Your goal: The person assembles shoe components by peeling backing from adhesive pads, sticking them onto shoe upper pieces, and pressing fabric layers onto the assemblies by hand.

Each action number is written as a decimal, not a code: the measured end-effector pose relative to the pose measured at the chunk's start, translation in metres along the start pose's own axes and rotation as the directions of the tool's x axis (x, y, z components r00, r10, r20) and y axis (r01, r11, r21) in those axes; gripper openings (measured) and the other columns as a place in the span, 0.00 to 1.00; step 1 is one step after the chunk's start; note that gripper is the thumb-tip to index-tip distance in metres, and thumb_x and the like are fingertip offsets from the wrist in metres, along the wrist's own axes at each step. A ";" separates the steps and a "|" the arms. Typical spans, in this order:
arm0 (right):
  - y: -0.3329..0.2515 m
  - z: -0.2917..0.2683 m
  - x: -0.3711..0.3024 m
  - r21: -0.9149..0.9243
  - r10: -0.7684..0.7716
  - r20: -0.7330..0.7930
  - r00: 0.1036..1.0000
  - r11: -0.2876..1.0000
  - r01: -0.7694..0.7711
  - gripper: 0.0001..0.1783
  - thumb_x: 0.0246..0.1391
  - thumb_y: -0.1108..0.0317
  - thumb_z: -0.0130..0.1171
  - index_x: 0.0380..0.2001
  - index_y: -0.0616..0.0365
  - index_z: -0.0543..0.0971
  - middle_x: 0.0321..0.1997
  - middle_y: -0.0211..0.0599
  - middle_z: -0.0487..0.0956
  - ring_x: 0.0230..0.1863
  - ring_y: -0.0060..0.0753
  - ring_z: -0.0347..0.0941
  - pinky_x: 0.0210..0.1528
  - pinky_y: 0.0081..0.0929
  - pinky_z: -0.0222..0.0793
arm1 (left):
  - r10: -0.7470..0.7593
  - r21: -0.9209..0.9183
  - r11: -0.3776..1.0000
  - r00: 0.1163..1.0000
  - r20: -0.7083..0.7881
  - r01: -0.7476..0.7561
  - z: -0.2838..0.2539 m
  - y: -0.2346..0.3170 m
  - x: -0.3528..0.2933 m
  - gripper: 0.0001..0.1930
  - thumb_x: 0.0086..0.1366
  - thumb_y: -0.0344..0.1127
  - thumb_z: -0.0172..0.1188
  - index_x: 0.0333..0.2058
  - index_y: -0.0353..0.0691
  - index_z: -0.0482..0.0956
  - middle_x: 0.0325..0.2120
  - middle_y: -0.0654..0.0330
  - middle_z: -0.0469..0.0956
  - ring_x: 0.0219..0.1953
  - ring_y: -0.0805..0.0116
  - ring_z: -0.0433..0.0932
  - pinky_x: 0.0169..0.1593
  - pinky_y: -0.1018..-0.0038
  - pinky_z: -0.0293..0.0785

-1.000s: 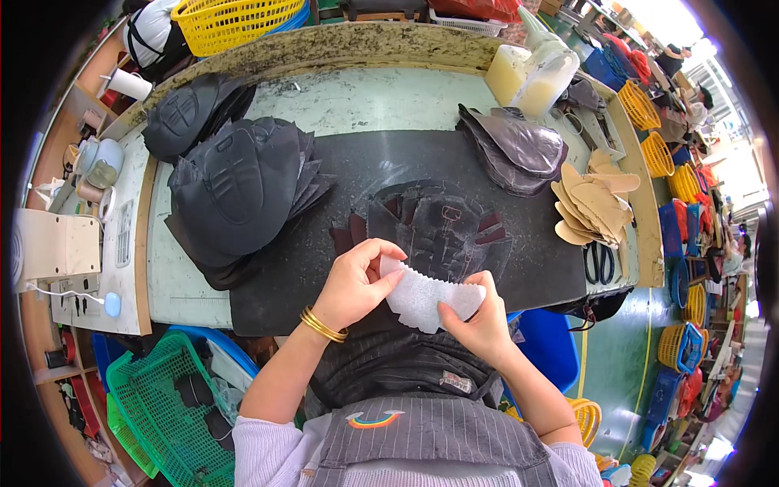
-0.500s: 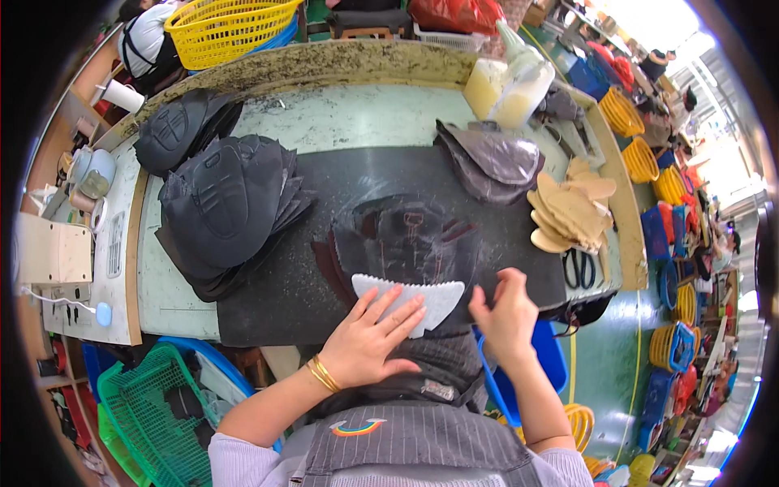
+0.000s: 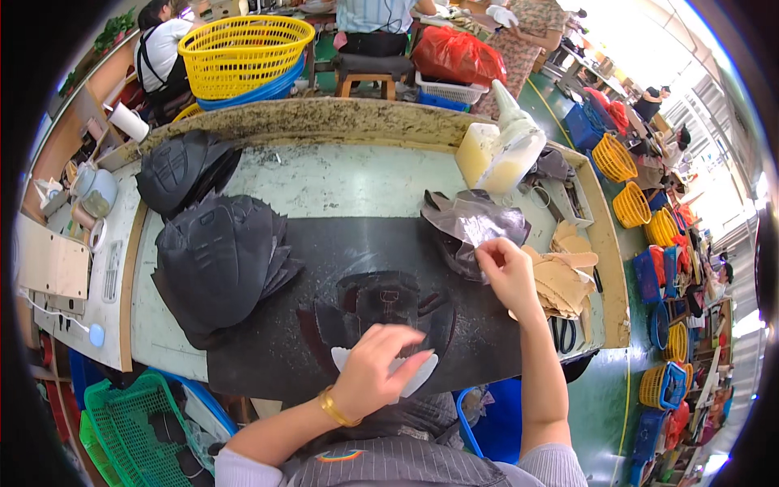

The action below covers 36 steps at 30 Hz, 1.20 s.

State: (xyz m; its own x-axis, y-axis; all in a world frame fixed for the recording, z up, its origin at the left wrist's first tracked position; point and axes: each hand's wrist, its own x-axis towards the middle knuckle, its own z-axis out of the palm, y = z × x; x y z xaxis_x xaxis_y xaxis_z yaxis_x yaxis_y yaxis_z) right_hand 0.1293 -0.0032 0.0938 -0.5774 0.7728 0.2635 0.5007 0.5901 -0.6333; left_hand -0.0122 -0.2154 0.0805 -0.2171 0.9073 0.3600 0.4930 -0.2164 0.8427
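The left one of two wide cameras, worn side by side on a person's head, gives this view. It looks down and a bit ahead, from above the dark grey striped cloth apron [image 3: 414, 469] at the bottom edge. The bare left hand [image 3: 377, 369] and bare right hand [image 3: 509, 274] are close to it. Past them, the stained tan wooden back wall [image 3: 365, 119] of the table bends like a bow. The yellow plastic basket with holes [image 3: 243, 73] is farther off, up top. Shiny green floor [image 3: 599, 406] shows on the right, and black fills the corners.
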 end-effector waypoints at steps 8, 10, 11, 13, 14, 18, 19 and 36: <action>-0.080 0.014 -0.047 0.568 0.187 0.149 0.971 0.788 -0.239 0.04 0.52 0.73 0.57 0.30 0.63 0.76 0.22 0.23 0.73 0.24 0.11 0.65 0.25 0.13 0.62 | -0.385 -0.871 0.479 0.918 -0.096 0.110 0.037 0.003 0.026 0.14 0.62 0.26 0.54 0.47 0.32 0.68 0.39 0.61 0.74 0.40 0.76 0.74 0.42 0.80 0.72; -0.090 0.024 -0.054 0.342 -0.043 -0.118 0.992 0.936 0.081 0.07 0.47 0.75 0.61 0.31 0.63 0.76 0.25 0.34 0.75 0.23 0.21 0.70 0.27 0.19 0.67 | -0.509 -0.886 0.412 0.860 -0.028 0.215 0.020 0.005 0.019 0.11 0.64 0.27 0.52 0.44 0.30 0.72 0.37 0.61 0.76 0.38 0.77 0.75 0.42 0.80 0.73; -0.101 0.022 -0.056 0.296 -0.176 -0.140 0.974 0.932 0.211 0.08 0.46 0.75 0.61 0.32 0.63 0.76 0.27 0.35 0.75 0.25 0.26 0.70 0.28 0.22 0.68 | -0.549 -0.882 0.420 0.833 -0.059 0.215 0.011 0.013 0.018 0.08 0.64 0.25 0.50 0.40 0.31 0.75 0.35 0.58 0.78 0.36 0.74 0.77 0.43 0.77 0.74; -0.116 0.019 -0.060 0.164 -0.448 -0.170 0.878 0.866 0.473 0.12 0.43 0.77 0.61 0.35 0.62 0.77 0.30 0.37 0.74 0.28 0.32 0.71 0.29 0.25 0.70 | -0.513 -0.893 0.419 0.854 -0.083 0.164 -0.001 0.021 0.011 0.09 0.64 0.26 0.50 0.40 0.30 0.75 0.35 0.58 0.77 0.36 0.73 0.77 0.43 0.77 0.75; -0.118 0.018 -0.058 0.079 -0.586 -0.171 0.792 0.793 0.604 0.15 0.40 0.79 0.61 0.37 0.62 0.77 0.31 0.37 0.74 0.30 0.33 0.71 0.30 0.26 0.70 | -0.491 -0.906 0.405 0.865 -0.100 0.126 -0.006 0.025 0.009 0.09 0.65 0.27 0.51 0.41 0.28 0.75 0.35 0.58 0.77 0.36 0.73 0.77 0.43 0.77 0.75; -0.132 0.017 -0.062 -0.137 -0.738 -0.125 0.663 0.675 0.725 0.25 0.28 0.77 0.58 0.38 0.69 0.75 0.34 0.39 0.72 0.31 0.34 0.70 0.30 0.23 0.69 | -0.368 -0.725 0.680 0.906 -0.208 0.110 -0.018 0.036 -0.001 0.10 0.66 0.27 0.49 0.41 0.26 0.74 0.34 0.56 0.78 0.36 0.71 0.78 0.43 0.76 0.76; -0.134 0.017 -0.060 -0.119 -0.762 -0.119 0.636 0.647 0.753 0.25 0.28 0.76 0.58 0.38 0.72 0.74 0.35 0.39 0.72 0.31 0.35 0.69 0.29 0.24 0.70 | -0.356 -0.722 0.685 0.910 -0.214 0.098 -0.020 0.039 -0.003 0.10 0.66 0.27 0.49 0.41 0.26 0.74 0.34 0.56 0.78 0.36 0.71 0.78 0.43 0.76 0.76; -0.145 0.006 -0.086 -0.005 -0.524 -0.208 0.826 0.845 0.535 0.09 0.39 0.78 0.61 0.29 0.61 0.77 0.27 0.32 0.75 0.25 0.29 0.72 0.27 0.23 0.70 | -0.393 -0.789 0.599 0.909 -0.140 0.138 -0.017 0.043 -0.022 0.08 0.65 0.25 0.49 0.39 0.28 0.74 0.32 0.56 0.77 0.33 0.71 0.79 0.40 0.76 0.78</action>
State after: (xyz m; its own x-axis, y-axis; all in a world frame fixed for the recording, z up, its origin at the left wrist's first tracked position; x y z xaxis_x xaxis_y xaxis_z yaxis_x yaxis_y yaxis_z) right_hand 0.1029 -0.1566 0.1588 -0.6049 0.3775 0.7011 0.1177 0.9132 -0.3902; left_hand -0.0004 -0.2504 0.1154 -0.5088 0.8593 0.0520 -0.3990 -0.2889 0.8702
